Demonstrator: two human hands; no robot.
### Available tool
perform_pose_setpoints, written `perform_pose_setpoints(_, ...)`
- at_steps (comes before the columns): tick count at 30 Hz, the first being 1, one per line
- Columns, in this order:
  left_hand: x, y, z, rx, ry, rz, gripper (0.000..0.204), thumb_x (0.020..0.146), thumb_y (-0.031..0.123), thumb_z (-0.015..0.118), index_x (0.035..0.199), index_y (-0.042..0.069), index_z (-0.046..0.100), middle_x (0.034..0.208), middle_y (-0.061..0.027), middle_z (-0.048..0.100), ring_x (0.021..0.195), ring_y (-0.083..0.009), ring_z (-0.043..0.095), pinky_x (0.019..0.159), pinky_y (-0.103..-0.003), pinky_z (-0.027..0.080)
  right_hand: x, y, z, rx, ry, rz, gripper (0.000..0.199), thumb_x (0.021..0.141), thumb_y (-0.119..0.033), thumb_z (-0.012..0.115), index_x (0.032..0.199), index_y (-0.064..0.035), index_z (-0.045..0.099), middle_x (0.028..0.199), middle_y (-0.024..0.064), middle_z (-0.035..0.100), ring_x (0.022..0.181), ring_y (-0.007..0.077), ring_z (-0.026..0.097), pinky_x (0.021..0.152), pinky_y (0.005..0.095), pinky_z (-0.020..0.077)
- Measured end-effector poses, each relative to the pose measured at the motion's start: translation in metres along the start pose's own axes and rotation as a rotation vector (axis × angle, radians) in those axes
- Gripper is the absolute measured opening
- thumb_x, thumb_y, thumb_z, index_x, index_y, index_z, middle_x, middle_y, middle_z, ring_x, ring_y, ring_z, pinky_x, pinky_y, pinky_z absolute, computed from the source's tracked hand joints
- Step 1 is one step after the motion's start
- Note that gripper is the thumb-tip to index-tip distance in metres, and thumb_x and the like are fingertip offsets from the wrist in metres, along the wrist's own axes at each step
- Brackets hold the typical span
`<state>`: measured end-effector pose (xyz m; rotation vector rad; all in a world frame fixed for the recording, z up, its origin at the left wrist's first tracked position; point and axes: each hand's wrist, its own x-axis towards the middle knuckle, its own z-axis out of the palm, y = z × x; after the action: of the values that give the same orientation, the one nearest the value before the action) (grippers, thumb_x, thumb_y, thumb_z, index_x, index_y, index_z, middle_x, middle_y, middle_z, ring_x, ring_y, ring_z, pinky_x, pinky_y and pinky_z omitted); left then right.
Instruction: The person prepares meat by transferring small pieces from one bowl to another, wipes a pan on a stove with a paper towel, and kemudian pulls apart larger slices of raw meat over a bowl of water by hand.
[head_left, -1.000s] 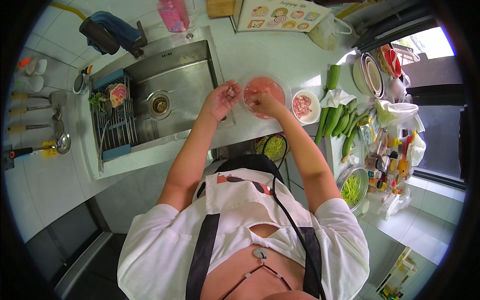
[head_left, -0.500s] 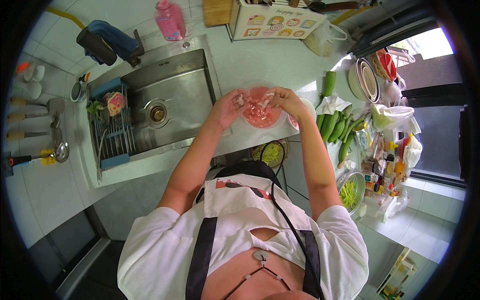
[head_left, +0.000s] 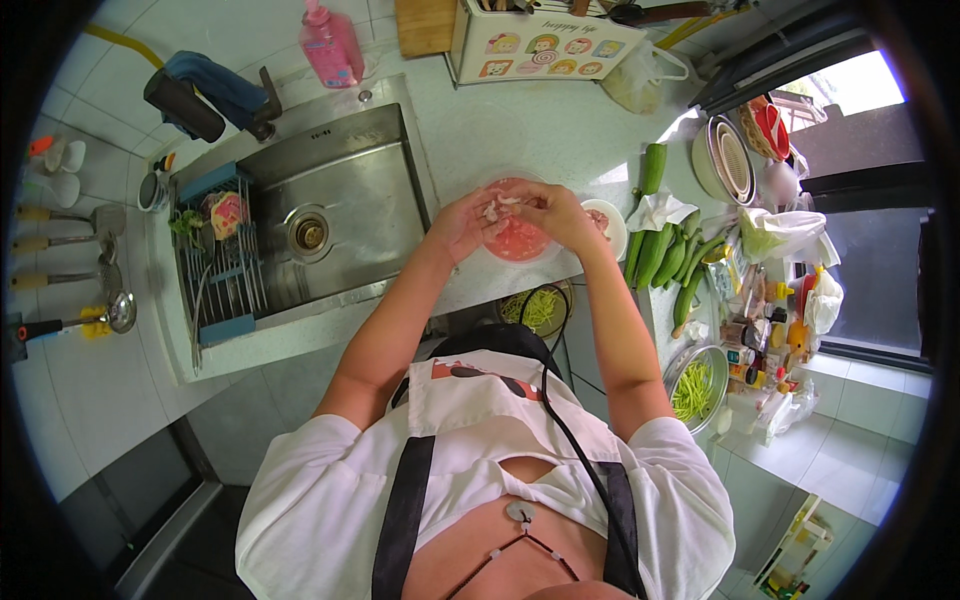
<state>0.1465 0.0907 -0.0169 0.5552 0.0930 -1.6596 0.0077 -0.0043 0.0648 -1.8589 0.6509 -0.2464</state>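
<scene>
Both of my hands meet over a clear round bowl [head_left: 517,244] of pinkish-red liquid with pale bits in it. Pale, whitish pieces of what looks like raw meat [head_left: 492,211] lie in the curled fingers of my left hand [head_left: 462,224], palm turned up. My right hand [head_left: 556,214] pinches a similar pale piece against them; its fingertips are partly hidden. Just right of the bowl, a white bowl [head_left: 617,236] holds some pinkish pieces, partly covered by my right wrist.
A steel sink [head_left: 350,190] with a dish rack [head_left: 228,325] is at left. Green squash [head_left: 655,255] and a crumpled white tissue [head_left: 662,211] lie at right. A colander of green strips [head_left: 698,392] sits nearer. A pink bottle [head_left: 331,48] and utensil box [head_left: 545,45] stand behind.
My right hand has moved left, bringing its pale piece to those in my left hand. More of the white bowl shows now.
</scene>
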Motion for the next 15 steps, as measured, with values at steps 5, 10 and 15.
perform_pose_setpoints(5, -0.002, -0.002, 0.011, 0.018, -0.003, 0.015, 0.027, 0.085, 0.020, 0.048, 0.101, -0.001, 0.051, 0.094, -0.0115, 0.056, 0.090, -0.0218, 0.056, 0.079, -0.033, 0.047, -0.003, -0.005, 0.000, -0.073, 0.114, -0.013, 0.020, 0.081, -0.005, 0.048, 0.099, -0.0030, 0.057, 0.086, 0.0068, 0.062, 0.074, 0.0119, 0.055, 0.069, 0.0256, 0.0443)
perform_pose_setpoints(10, 0.008, -0.007, 0.006, 0.159, 0.003, 0.058, 0.021, 0.079, 0.007, 0.055, 0.099, 0.002, 0.052, 0.094, -0.0106, 0.058, 0.089, -0.0203, 0.057, 0.078, -0.030, 0.048, -0.008, 0.011, -0.011, 0.013, 0.159, 0.137, 0.022, 0.084, -0.004, 0.044, 0.102, -0.0004, 0.054, 0.089, 0.0054, 0.060, 0.083, 0.0110, 0.053, 0.076, 0.0228, 0.0412)
perform_pose_setpoints(15, 0.010, -0.009, 0.007, 0.144, 0.033, 0.059, 0.022, 0.076, -0.001, 0.056, 0.098, 0.003, 0.053, 0.091, -0.0085, 0.060, 0.087, -0.0190, 0.058, 0.077, -0.029, 0.048, -0.010, 0.057, -0.004, 0.006, 0.096, 0.100, 0.023, 0.084, -0.005, 0.046, 0.106, -0.0023, 0.053, 0.095, 0.0044, 0.058, 0.087, 0.0086, 0.051, 0.077, 0.0212, 0.0402)
